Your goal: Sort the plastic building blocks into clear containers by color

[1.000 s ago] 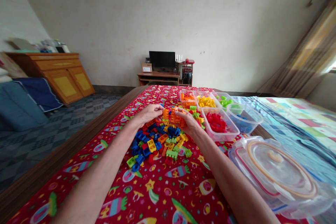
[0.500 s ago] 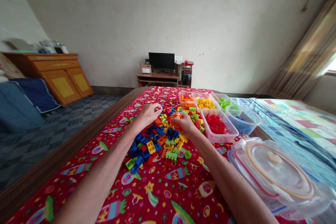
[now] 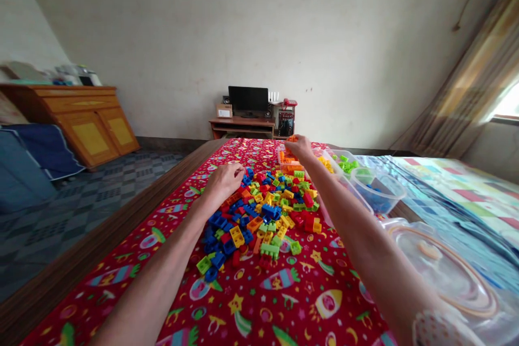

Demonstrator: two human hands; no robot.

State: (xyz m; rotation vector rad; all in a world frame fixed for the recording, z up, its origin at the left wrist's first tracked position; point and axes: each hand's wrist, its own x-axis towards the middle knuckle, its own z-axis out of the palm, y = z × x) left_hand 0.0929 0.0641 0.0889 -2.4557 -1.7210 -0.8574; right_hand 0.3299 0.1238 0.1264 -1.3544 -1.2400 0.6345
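Observation:
A loose pile of toy building bricks (image 3: 259, 216) in blue, yellow, green, red and orange lies on the red patterned cloth. Beside the pile's far left edge is my left hand (image 3: 226, 179), its fingers curled closed; what they hold, if anything, is hidden. My right hand (image 3: 300, 147) reaches over the orange compartment of the clear divided container (image 3: 279, 159). Orange bricks (image 3: 291, 140) show in its fingers, above the orange bricks (image 3: 288, 158) in that compartment. My right forearm covers much of the yellow and red compartments. Green bricks (image 3: 345, 164) sit in the far right one.
A clear round bowl (image 3: 395, 194) with blue bricks stands right of the container. Clear lids (image 3: 441, 265) lie at the near right. The red cloth (image 3: 251, 303) covers the surface before me. A monitor (image 3: 248, 99) stands on a desk by the wall.
My right hand has moved up and away from the pile to the orange compartment, carrying orange bricks. My left hand stays by the pile's left edge, almost unmoved.

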